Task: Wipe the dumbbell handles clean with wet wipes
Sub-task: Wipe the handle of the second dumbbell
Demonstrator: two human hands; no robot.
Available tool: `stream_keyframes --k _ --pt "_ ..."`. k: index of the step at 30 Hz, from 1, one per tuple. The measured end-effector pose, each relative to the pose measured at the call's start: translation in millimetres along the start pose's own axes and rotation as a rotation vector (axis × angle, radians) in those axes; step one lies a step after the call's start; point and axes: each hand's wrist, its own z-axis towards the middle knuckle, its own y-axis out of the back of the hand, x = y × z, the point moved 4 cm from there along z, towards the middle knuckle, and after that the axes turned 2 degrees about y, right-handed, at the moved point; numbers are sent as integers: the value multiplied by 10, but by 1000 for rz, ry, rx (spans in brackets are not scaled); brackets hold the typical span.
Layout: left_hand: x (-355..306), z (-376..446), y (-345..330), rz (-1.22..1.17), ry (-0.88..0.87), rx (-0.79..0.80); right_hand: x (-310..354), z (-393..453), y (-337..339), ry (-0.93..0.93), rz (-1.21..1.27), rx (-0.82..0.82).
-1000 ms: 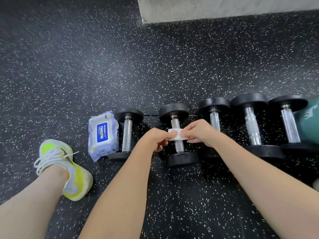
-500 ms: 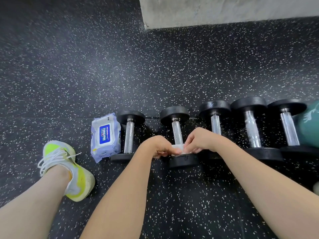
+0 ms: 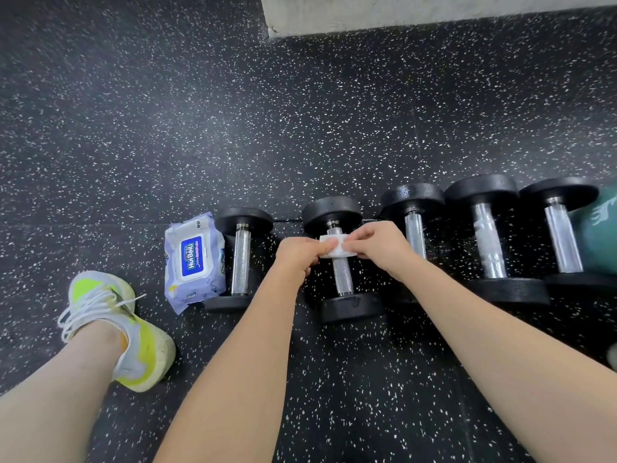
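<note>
From the head view, your left hand (image 3: 298, 254) and right hand (image 3: 377, 244) both pinch a folded white wet wipe (image 3: 335, 246) with curled fingers, wrapping it around the upper end of the second dumbbell's handle (image 3: 343, 275). The wipes pack (image 3: 193, 260) lies beside the leftmost dumbbell (image 3: 241, 259).

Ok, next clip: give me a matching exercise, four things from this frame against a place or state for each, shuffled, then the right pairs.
Things:
1. wet wipe
2. wipes pack
3. shoe
4. green object

Places or states:
A. at the right edge, beside the last dumbbell
B. on the floor left of the leftmost dumbbell
C. wrapped round the second dumbbell's handle, pinched by left hand and right hand
D. yellow and white, laced, at the lower left

Pairs: 1-C, 2-B, 3-D, 4-A
</note>
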Motion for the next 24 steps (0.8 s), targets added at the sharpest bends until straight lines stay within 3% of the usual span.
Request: stream_keyframes --k 10,24 --pt "-61 33 -91 -202 -116 -153 34 137 -92 -17 228 -125" --pt "114 -183 44 116 131 162 48 -51 2 -74 -95 194"
